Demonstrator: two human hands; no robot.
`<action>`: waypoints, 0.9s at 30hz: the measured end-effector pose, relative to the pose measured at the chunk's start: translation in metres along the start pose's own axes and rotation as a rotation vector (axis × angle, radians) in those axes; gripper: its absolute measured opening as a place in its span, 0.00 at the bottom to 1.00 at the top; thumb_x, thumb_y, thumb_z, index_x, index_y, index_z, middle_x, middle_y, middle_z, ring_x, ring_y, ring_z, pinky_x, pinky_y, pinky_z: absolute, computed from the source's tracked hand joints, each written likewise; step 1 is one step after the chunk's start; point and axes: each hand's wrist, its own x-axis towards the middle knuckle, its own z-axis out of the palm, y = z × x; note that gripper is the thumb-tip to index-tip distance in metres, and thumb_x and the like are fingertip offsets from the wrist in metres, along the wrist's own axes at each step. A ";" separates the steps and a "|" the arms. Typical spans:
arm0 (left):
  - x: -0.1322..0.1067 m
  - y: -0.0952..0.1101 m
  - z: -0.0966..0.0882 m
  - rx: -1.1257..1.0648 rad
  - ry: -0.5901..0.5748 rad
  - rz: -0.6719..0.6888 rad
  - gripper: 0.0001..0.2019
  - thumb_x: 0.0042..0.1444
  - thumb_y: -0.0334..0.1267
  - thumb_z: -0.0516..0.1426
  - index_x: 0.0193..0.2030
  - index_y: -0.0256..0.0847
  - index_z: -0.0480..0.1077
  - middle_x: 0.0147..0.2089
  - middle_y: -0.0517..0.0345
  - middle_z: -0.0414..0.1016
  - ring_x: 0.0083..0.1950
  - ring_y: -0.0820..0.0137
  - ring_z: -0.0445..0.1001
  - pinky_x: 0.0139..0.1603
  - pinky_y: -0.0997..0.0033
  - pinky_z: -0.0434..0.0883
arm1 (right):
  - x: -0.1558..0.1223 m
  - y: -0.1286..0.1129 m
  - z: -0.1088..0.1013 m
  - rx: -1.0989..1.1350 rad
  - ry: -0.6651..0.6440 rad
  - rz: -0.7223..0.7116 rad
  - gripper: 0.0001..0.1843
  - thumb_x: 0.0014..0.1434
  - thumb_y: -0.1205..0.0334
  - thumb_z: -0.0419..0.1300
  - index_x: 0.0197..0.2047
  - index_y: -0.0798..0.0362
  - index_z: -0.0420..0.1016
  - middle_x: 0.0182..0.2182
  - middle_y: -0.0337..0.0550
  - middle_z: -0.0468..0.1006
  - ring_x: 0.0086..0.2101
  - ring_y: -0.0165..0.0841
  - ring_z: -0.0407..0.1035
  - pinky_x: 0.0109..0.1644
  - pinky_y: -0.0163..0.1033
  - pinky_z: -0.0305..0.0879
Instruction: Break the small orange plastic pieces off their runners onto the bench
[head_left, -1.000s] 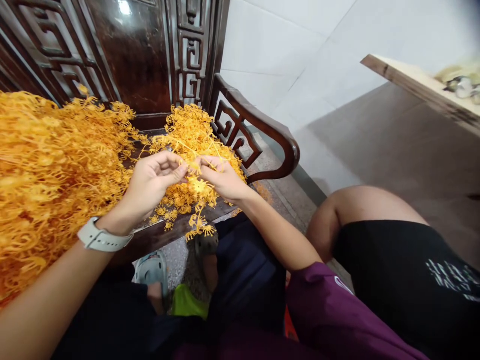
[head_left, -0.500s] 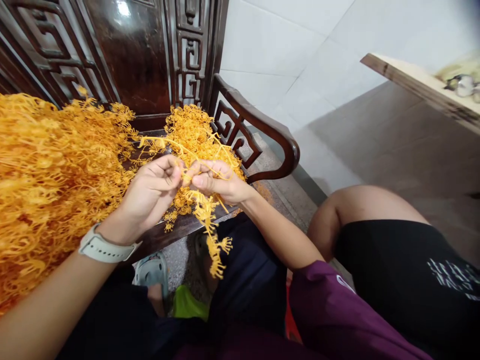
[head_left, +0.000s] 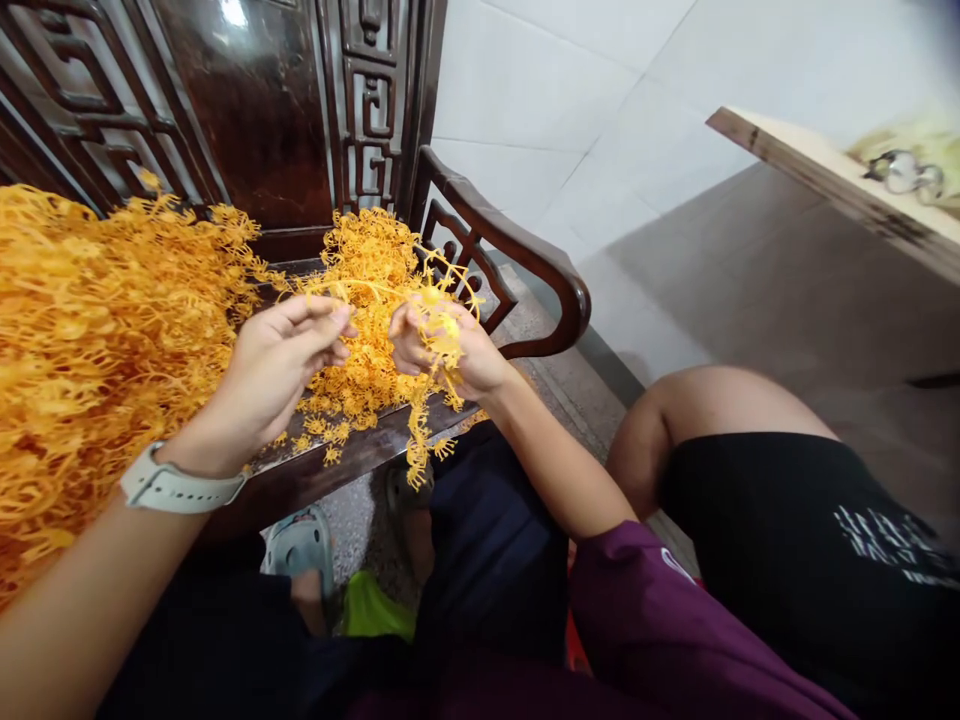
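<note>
My right hand [head_left: 469, 360] is closed around a sprig of orange-yellow plastic flower stems [head_left: 420, 440], whose branched tips hang below the fingers. Thin stems also stick out above that hand, one curving left. My left hand [head_left: 289, 355], apart from the right, has thumb and forefinger pinched together. Whatever is between those fingertips, if anything, is too small to make out. Behind both hands, a smaller pile of similar plastic sprigs [head_left: 371, 250] lies on the dark wooden bench [head_left: 300, 480]. A much larger heap of them [head_left: 112, 310] fills the left side.
The bench has a carved back [head_left: 247, 110] and a curved armrest [head_left: 517, 230] beyond my right hand. Another person's bare knee [head_left: 697, 410] is close on the right. A wooden board [head_left: 817, 170] at upper right carries a small shiny object [head_left: 900, 172]. A green object [head_left: 375, 608] lies below.
My hands have drawn apart from where they met at the sprig. The left has moved slightly left, while the right has turned and keeps the sprig, now bunched higher.
</note>
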 end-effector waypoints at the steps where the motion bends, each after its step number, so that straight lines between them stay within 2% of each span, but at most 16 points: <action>1: 0.003 -0.008 -0.002 0.094 0.005 0.031 0.11 0.54 0.39 0.72 0.40 0.39 0.79 0.37 0.56 0.77 0.33 0.72 0.74 0.35 0.74 0.75 | 0.001 -0.001 0.001 0.064 0.048 -0.020 0.28 0.61 0.31 0.66 0.40 0.50 0.70 0.21 0.28 0.57 0.24 0.27 0.50 0.32 0.40 0.58; 3: 0.012 -0.025 -0.008 0.322 0.016 0.131 0.14 0.53 0.41 0.73 0.42 0.40 0.78 0.36 0.56 0.77 0.34 0.70 0.74 0.37 0.70 0.74 | 0.002 -0.002 0.003 0.165 0.137 -0.059 0.26 0.59 0.36 0.72 0.39 0.50 0.71 0.21 0.28 0.59 0.24 0.27 0.51 0.30 0.39 0.56; 5: 0.022 -0.042 -0.016 0.548 0.010 0.201 0.16 0.56 0.43 0.71 0.48 0.40 0.77 0.40 0.53 0.79 0.37 0.67 0.76 0.39 0.68 0.74 | 0.004 -0.002 0.004 0.180 0.206 -0.058 0.28 0.55 0.36 0.75 0.38 0.49 0.70 0.23 0.30 0.61 0.25 0.27 0.53 0.30 0.38 0.56; 7: 0.029 -0.054 -0.023 0.690 -0.035 0.176 0.22 0.61 0.44 0.67 0.60 0.40 0.74 0.50 0.47 0.81 0.39 0.65 0.78 0.42 0.63 0.76 | 0.006 -0.001 0.004 0.157 0.271 -0.062 0.30 0.52 0.36 0.76 0.36 0.49 0.68 0.26 0.32 0.63 0.27 0.27 0.55 0.29 0.37 0.55; 9: 0.033 -0.060 -0.026 0.820 -0.123 0.144 0.25 0.65 0.46 0.63 0.65 0.39 0.71 0.60 0.41 0.79 0.43 0.61 0.81 0.49 0.56 0.78 | 0.008 0.001 0.003 0.083 0.326 -0.086 0.30 0.52 0.34 0.76 0.35 0.50 0.69 0.28 0.34 0.65 0.28 0.28 0.56 0.29 0.37 0.55; 11: 0.033 -0.060 -0.026 0.989 -0.220 0.176 0.22 0.68 0.48 0.59 0.62 0.38 0.74 0.64 0.38 0.76 0.56 0.52 0.81 0.61 0.48 0.76 | 0.010 0.005 0.002 -0.024 0.381 -0.144 0.30 0.54 0.34 0.75 0.33 0.50 0.69 0.28 0.34 0.65 0.29 0.28 0.56 0.30 0.37 0.55; 13: 0.031 -0.056 -0.023 1.131 -0.284 0.223 0.21 0.69 0.50 0.57 0.57 0.35 0.77 0.65 0.35 0.75 0.68 0.44 0.73 0.70 0.44 0.70 | 0.011 0.008 0.000 -0.118 0.407 -0.206 0.30 0.57 0.33 0.73 0.31 0.50 0.67 0.26 0.33 0.63 0.29 0.28 0.54 0.32 0.37 0.54; 14: 0.030 -0.054 -0.022 1.161 -0.290 0.242 0.21 0.69 0.49 0.56 0.56 0.33 0.77 0.64 0.34 0.74 0.71 0.43 0.70 0.72 0.44 0.67 | 0.012 0.010 -0.001 -0.152 0.409 -0.233 0.31 0.57 0.32 0.72 0.31 0.50 0.66 0.26 0.32 0.62 0.28 0.28 0.53 0.33 0.38 0.54; 15: 0.029 -0.052 -0.020 1.163 -0.280 0.260 0.20 0.69 0.47 0.56 0.55 0.33 0.76 0.62 0.34 0.74 0.70 0.43 0.70 0.72 0.45 0.67 | 0.012 0.011 -0.002 -0.182 0.413 -0.256 0.31 0.58 0.32 0.71 0.30 0.50 0.65 0.26 0.32 0.61 0.28 0.28 0.53 0.33 0.38 0.53; 17: 0.025 -0.046 -0.015 1.079 -0.212 0.301 0.17 0.72 0.45 0.53 0.54 0.35 0.76 0.57 0.38 0.77 0.63 0.48 0.75 0.67 0.50 0.70 | 0.013 0.014 -0.005 -0.254 0.434 -0.297 0.31 0.60 0.32 0.70 0.30 0.49 0.64 0.26 0.32 0.60 0.29 0.28 0.52 0.34 0.38 0.52; 20: 0.016 -0.034 -0.006 0.740 -0.071 0.364 0.19 0.76 0.50 0.51 0.52 0.41 0.78 0.46 0.48 0.80 0.47 0.59 0.77 0.54 0.61 0.73 | 0.012 0.016 -0.006 -0.401 0.491 -0.347 0.31 0.63 0.33 0.68 0.28 0.50 0.62 0.27 0.33 0.60 0.30 0.29 0.53 0.35 0.39 0.51; 23: 0.006 -0.021 0.005 0.479 -0.037 0.397 0.17 0.72 0.53 0.59 0.53 0.42 0.79 0.49 0.50 0.82 0.46 0.63 0.77 0.49 0.66 0.72 | 0.009 0.016 -0.003 -0.511 0.486 -0.379 0.31 0.64 0.34 0.67 0.28 0.50 0.65 0.26 0.34 0.62 0.30 0.30 0.54 0.36 0.40 0.52; 25: 0.002 -0.017 0.010 0.466 -0.042 0.402 0.15 0.67 0.50 0.65 0.51 0.42 0.80 0.49 0.51 0.83 0.46 0.64 0.77 0.48 0.67 0.71 | 0.007 0.015 0.001 -0.516 0.435 -0.373 0.29 0.63 0.33 0.68 0.30 0.50 0.68 0.27 0.35 0.64 0.30 0.30 0.55 0.36 0.40 0.53; 27: 0.001 -0.016 0.010 0.464 -0.035 0.385 0.11 0.64 0.45 0.68 0.47 0.41 0.81 0.44 0.53 0.83 0.42 0.65 0.76 0.46 0.67 0.71 | 0.006 0.013 0.004 -0.471 0.398 -0.345 0.29 0.63 0.33 0.68 0.30 0.50 0.69 0.26 0.35 0.65 0.29 0.30 0.55 0.35 0.39 0.53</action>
